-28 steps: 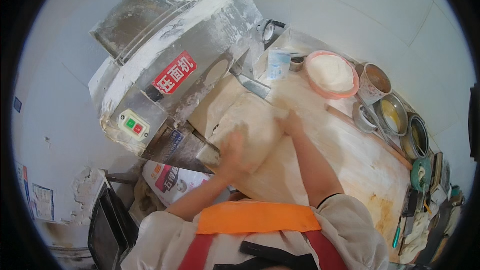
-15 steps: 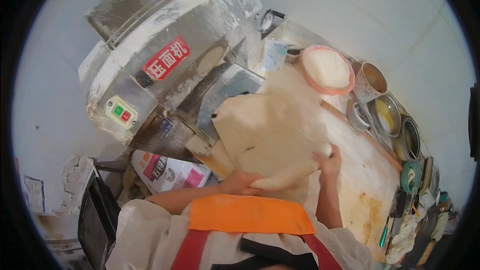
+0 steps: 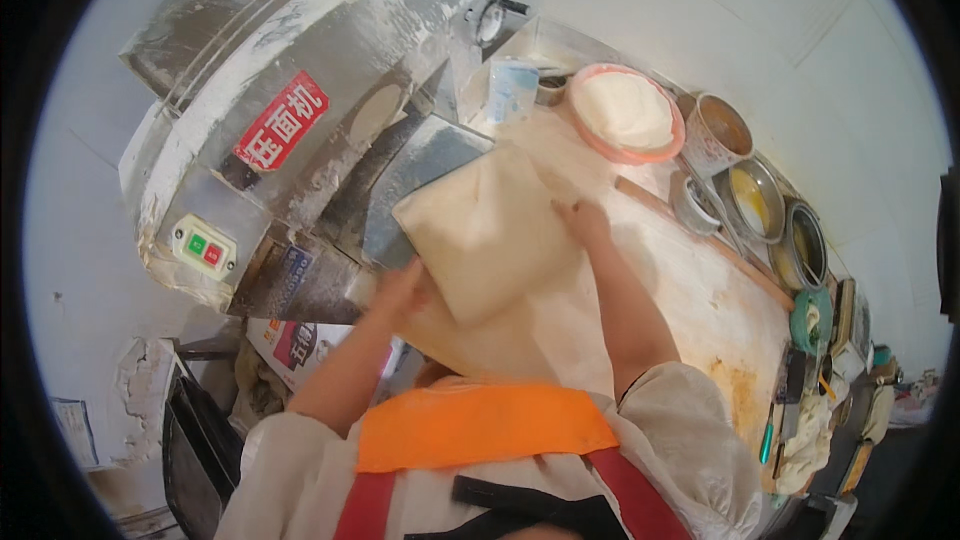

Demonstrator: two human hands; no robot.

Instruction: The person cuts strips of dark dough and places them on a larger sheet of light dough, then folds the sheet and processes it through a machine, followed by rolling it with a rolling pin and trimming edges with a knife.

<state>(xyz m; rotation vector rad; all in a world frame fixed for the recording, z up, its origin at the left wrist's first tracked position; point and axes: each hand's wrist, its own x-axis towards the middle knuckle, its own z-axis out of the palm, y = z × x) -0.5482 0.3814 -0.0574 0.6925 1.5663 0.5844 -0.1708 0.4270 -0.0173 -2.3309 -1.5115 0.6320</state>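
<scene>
A pale sheet of dough (image 3: 490,235), folded into a smooth, thick slab, lies over the floured board. Its far left corner reaches onto the sloping metal plate (image 3: 425,175) of a dough-pressing machine. My left hand (image 3: 402,290) is at the slab's left edge, slightly blurred, with its fingers closed on the dough and partly hidden. At the right edge, my right hand (image 3: 585,223) has its fingers and thumb closed on the dough's side.
The flour-dusted machine (image 3: 300,120) with green and red buttons stands at left. Along the wall are a pink basin of flour (image 3: 630,115), a tub (image 3: 720,130) and metal bowls (image 3: 755,200). A wooden rod (image 3: 700,240) lies before them. A printed sack (image 3: 300,350) sits below left.
Both hands have moved away from my body, carrying the dough's near edge forward. The sheet, spread wide before, is now folded into a smaller slab. The view has shifted slightly.
</scene>
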